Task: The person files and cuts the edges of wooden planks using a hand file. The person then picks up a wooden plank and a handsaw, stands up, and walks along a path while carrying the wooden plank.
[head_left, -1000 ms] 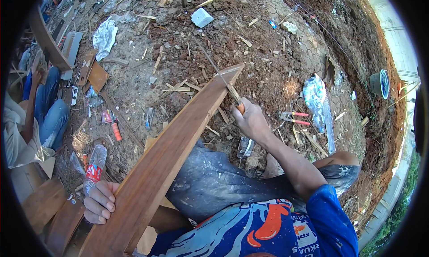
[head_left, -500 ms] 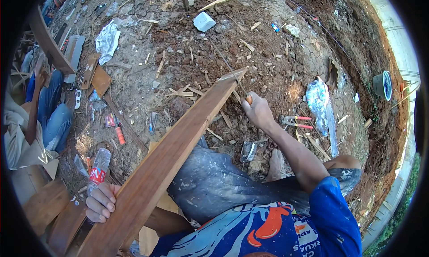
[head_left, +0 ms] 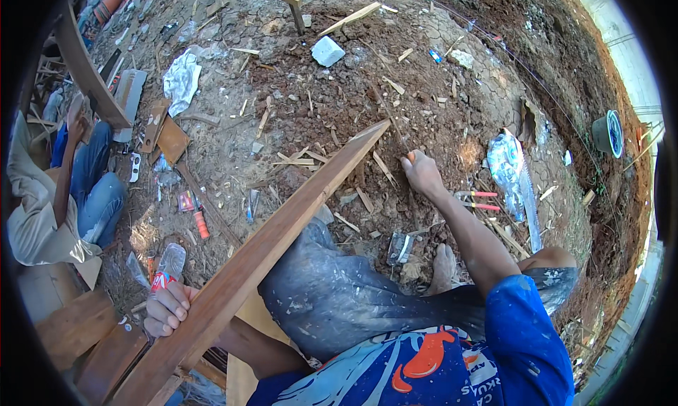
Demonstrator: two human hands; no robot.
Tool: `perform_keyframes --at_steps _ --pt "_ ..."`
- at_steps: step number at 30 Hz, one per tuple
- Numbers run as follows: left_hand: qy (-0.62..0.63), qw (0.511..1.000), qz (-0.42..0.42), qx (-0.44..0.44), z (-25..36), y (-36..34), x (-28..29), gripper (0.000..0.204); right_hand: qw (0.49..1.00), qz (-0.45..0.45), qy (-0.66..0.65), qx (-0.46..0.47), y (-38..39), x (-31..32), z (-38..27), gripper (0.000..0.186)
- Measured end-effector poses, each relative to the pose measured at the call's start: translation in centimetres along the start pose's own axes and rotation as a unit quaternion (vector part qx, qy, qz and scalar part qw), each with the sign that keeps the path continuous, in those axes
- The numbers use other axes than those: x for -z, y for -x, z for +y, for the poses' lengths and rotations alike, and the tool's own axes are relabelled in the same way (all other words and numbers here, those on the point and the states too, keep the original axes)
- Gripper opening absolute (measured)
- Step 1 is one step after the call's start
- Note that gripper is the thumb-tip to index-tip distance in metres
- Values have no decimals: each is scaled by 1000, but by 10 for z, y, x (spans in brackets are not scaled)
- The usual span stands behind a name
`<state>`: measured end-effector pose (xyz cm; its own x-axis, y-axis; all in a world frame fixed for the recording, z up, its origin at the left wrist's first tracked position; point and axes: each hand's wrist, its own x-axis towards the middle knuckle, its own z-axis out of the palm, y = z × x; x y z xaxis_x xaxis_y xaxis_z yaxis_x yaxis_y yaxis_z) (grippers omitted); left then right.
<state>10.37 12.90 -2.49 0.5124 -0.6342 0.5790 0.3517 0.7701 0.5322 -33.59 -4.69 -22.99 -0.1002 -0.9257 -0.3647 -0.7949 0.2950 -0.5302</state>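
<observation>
A long reddish-brown wooden plank (head_left: 261,245) runs slantwise from the lower left across my lap, its pale narrow end pointing up at the middle. My left hand (head_left: 168,308) is closed round the plank's left edge near its lower end. In my right hand (head_left: 424,174), the fingers are wrapped round the orange handle of a long, thin, dark-bladed tool (head_left: 393,122). Its blade points up and left, just beyond the plank's tip. Whether blade and wood touch, I cannot tell. Close by my left hand is a plastic bottle (head_left: 171,261) with a red label.
A handsaw (head_left: 530,204), a clear plastic bag (head_left: 503,159) and red-handled pincers (head_left: 477,200) lie at the right. A red-handled tool (head_left: 201,224) lies left of the plank. Wood scraps and a white block (head_left: 328,52) dot the soil. Another person (head_left: 60,187) sits far left.
My right hand has moved slightly right, and the blade that crossed the plank's tip is now just beyond it. The plank's far end sits a little lower; my left hand keeps its grip.
</observation>
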Motion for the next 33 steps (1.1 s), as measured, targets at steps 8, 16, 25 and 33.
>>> perform_keyframes --at_steps 8,16,25,33 --pt "-115 936 331 9 -33 -22 16 91 996 83 -5 -42 15 21 -4 41" --pt "-117 914 371 115 -38 -4 98 101 992 37 91 -83 21 39 32 45" --pt "-100 944 309 66 -30 -72 -12 81 961 133 7 242 18 74 -69 63" --pt "-86 976 160 119 -26 -161 -172 60 883 -258 -199 339 3 110 -101 53"
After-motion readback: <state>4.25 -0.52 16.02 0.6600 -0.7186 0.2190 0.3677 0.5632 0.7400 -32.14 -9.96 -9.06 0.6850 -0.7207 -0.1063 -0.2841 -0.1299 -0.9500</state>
